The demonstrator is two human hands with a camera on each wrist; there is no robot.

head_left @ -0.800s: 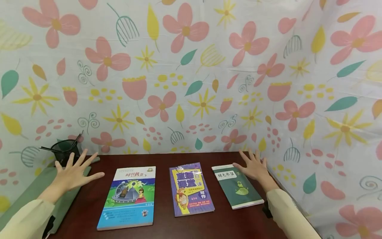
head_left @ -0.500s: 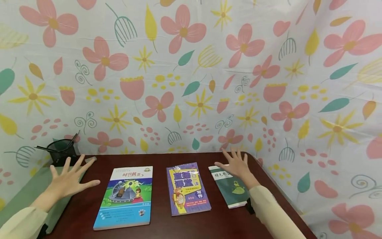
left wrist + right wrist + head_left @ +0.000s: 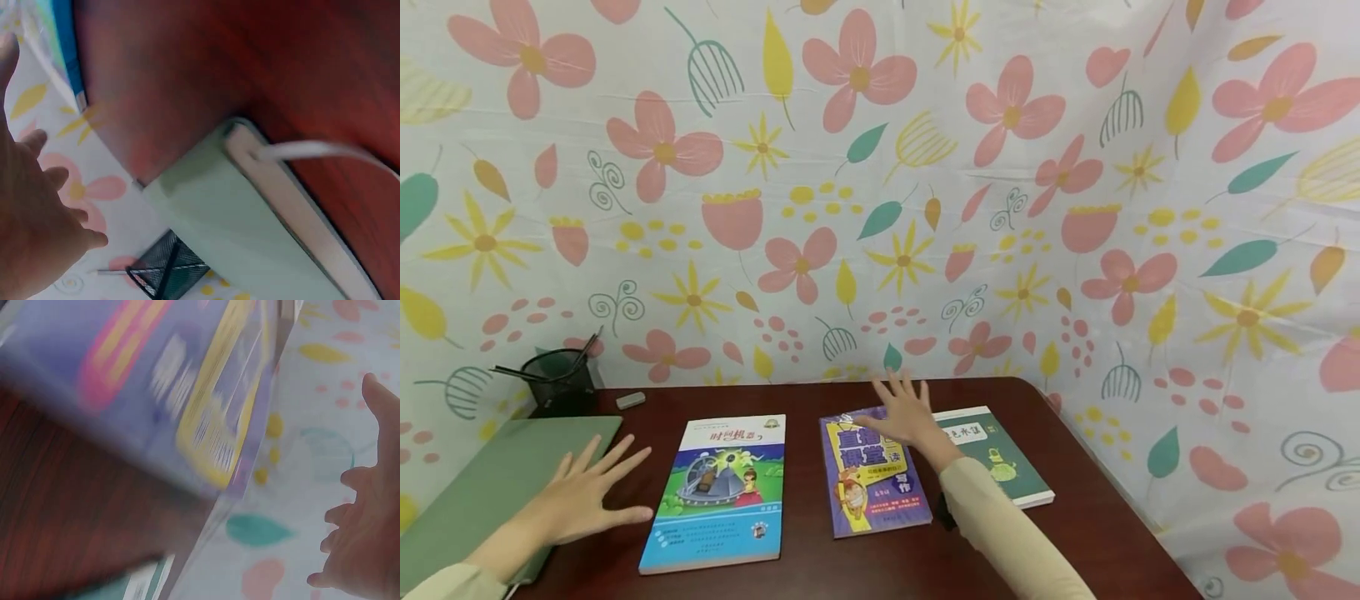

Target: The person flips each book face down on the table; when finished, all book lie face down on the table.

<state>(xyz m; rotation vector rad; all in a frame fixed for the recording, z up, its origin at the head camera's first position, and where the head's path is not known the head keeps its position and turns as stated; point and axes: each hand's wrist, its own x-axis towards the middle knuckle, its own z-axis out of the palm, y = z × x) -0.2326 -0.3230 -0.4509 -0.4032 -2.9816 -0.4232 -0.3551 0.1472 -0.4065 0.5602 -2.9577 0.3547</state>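
Note:
Three books lie face up in a row. On the left is a blue and white book with a picture cover. A purple and yellow book lies in the middle, and a dark green book is at the right. My right hand, fingers spread, hovers over the top of the purple book; its sleeve hides part of the green book. My left hand, also spread, hangs between the blue book and a large pale green notebook. Neither hand holds anything.
A black mesh pen holder with pens stands at the back left, behind the notebook. A small grey object lies beside it. A flower-patterned cloth hangs behind the dark red table and along its right side.
My right hand has swept left, from over the green book to over the purple one. My left hand has come down slightly. The books have stayed in place.

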